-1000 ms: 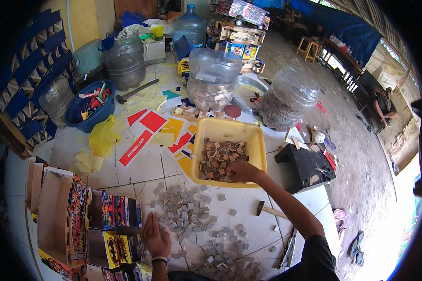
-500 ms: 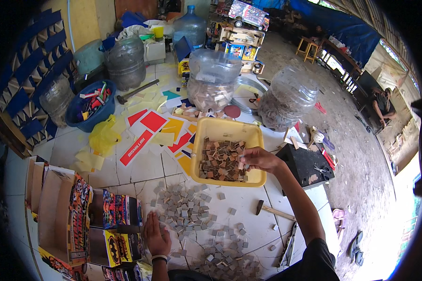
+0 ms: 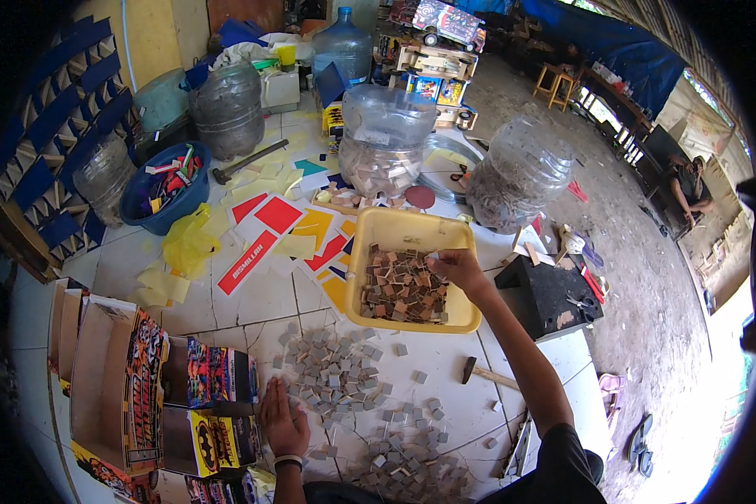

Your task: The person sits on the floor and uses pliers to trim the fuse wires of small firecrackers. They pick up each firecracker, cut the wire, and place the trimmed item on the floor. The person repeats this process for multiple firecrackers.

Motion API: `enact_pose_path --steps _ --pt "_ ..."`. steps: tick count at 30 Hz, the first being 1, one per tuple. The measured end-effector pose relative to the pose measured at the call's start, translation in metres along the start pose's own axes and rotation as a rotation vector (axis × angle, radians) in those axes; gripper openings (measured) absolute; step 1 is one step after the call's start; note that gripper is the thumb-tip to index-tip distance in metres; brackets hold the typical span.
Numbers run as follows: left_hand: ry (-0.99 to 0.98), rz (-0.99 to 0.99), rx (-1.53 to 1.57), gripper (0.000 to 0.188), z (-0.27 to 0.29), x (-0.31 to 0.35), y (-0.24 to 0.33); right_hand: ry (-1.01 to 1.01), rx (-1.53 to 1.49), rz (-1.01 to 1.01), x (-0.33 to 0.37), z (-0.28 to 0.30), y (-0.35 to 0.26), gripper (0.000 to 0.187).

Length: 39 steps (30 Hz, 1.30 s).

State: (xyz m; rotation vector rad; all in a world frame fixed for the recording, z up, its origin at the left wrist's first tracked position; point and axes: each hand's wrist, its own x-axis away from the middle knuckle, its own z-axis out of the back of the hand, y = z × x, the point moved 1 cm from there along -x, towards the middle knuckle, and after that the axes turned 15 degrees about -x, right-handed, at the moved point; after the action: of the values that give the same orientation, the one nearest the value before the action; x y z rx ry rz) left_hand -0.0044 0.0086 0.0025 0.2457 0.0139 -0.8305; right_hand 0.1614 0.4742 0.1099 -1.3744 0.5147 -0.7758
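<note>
Head view, the only one: I'm standing by a white tiled floor (image 3: 265, 332) covered in work bits. Right hand (image 3: 455, 269) is over the right side of a yellow tub (image 3: 412, 325), fingers bent in, thumb close to the forefinger; can't tell from here if a piece is pinched between them. Brown square pieces (image 3: 401, 286) lie heaped in the tub, right beside the fingertips.

Left hand (image 3: 284, 422) is down flat, back up, fingers straight and loosely parted, gripping nothing. Pale band (image 3: 287, 459) on that wrist. Hand sits between printed cardboard boxes (image 3: 113, 370) on its left and a loose spread of grey square pieces (image 3: 332, 370) on its right. The grey ones lie on the floor in front of the tub, some single, more bunched up near the lower edge.

Small hammer (image 3: 469, 370) lies right of the grey spread, near the right forearm. Black box (image 3: 539, 301) right of the tub, a few tools on top. Red and yellow sheets (image 3: 279, 216) overlap left of the tub. Behind the tub, a clear plastic container (image 3: 385, 130) holds pale wooden bits; blue basin (image 3: 164, 214) farther left has coloured pieces. Another person (image 3: 687, 191) sits far off right.
</note>
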Motion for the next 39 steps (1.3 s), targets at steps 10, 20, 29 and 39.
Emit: enact_pose_path --steps 10,20,29,39 --pt "0.010 -0.022 0.018 0.071 0.006 -0.003 0.002 -0.339 -0.508 -0.586 0.012 -0.043 0.005 0.042" --pt "-0.003 -0.005 0.028 0.071 0.002 -0.001 0.002 -0.244 0.936 0.163 -0.003 -0.042 0.033 0.029" --pt "0.009 -0.017 0.006 0.073 0.000 0.000 -0.001 -0.399 0.803 0.153 0.010 -0.055 0.027 0.031" --pt "0.030 -0.023 0.017 0.072 -0.001 0.001 -0.002 -0.388 0.441 -0.183 -0.019 -0.015 -0.018 0.035"
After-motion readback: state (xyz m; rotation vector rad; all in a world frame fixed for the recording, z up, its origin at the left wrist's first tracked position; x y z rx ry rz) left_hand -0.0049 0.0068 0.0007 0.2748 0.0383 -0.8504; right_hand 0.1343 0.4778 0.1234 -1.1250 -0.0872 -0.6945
